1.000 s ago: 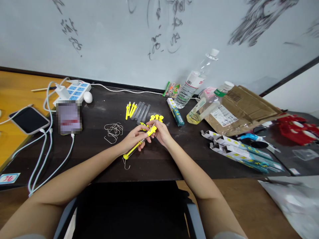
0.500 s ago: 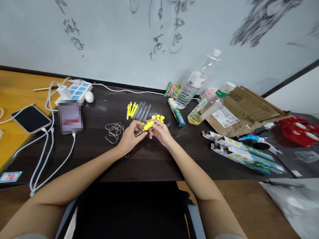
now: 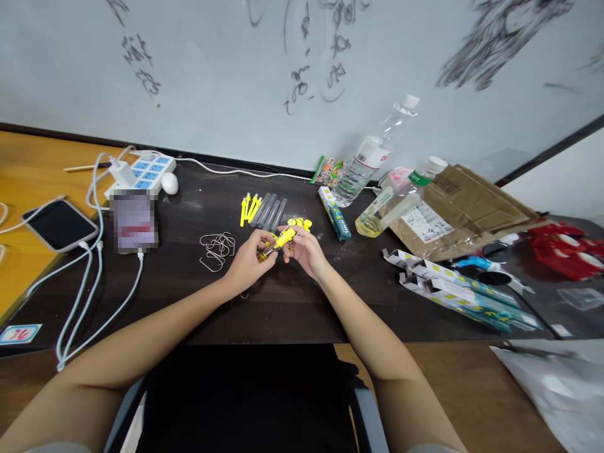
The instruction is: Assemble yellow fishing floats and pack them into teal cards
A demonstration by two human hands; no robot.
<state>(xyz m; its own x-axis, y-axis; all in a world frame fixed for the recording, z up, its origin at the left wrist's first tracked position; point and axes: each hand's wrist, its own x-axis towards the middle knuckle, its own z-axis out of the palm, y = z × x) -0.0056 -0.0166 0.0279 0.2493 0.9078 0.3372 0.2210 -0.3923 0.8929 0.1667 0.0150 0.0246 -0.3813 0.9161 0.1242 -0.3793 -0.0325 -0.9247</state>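
Observation:
My left hand (image 3: 252,259) is closed on a yellow tool-like piece (image 3: 285,238) with a dark, shiny lower part. My right hand (image 3: 306,253) pinches a thin metal hook at the upper end of that piece; the fingertips partly hide it. Just beyond my hands lie several dark translucent tubes (image 3: 270,211), with several yellow sticks (image 3: 250,209) to their left. Several round yellow caps (image 3: 306,224) sit behind my right hand. A tangle of metal hooks (image 3: 217,250) rests left of my left hand.
Two bottles (image 3: 361,167) (image 3: 401,198) and a small box (image 3: 334,212) stand or lie right of the tubes. Farther right are a cardboard parcel (image 3: 472,207) and opened boxes (image 3: 462,292). Phones (image 3: 61,225), cables and a power strip (image 3: 150,173) occupy the left.
The yellow piece has tilted and shifted slightly right between my hands, and more of its dark, shiny part shows. Both hands have moved only slightly.

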